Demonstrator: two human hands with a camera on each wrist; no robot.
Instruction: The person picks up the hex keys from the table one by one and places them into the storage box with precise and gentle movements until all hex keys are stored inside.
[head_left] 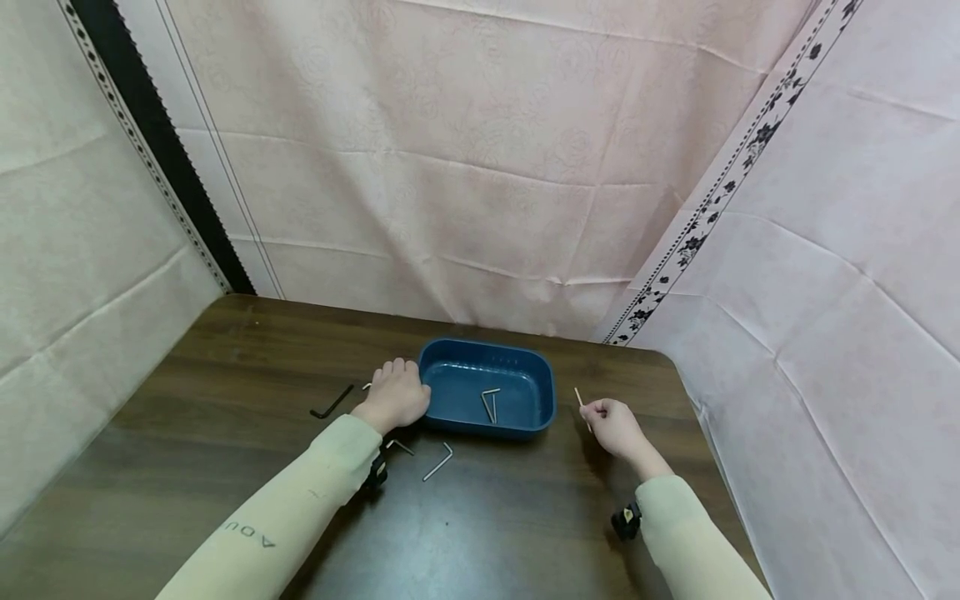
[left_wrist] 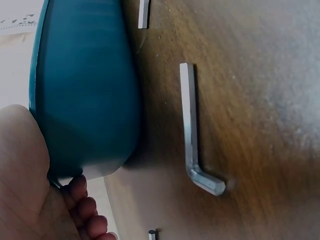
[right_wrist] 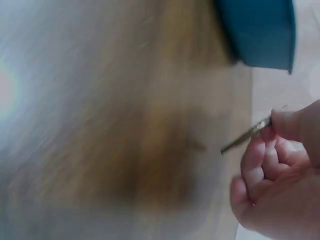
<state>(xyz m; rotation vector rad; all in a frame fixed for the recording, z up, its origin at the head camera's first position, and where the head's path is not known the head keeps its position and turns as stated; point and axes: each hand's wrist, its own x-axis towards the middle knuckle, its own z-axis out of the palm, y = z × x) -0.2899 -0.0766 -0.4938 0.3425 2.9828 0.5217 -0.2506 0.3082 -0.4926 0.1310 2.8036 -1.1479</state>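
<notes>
My left hand grips the left end of a blue rectangular tray; in the left wrist view its fingertips curl at the rim. Two silver hex keys lie inside the tray. To the right of it, my right hand pinches a thin metal hex key between thumb and fingers, above the table. That key looks straight; any bend is hidden or blurred.
On the wooden table, a black hex key lies left of my left hand. Silver hex keys lie in front of the tray, one near its front left corner. Pale cloth hangs behind and at both sides.
</notes>
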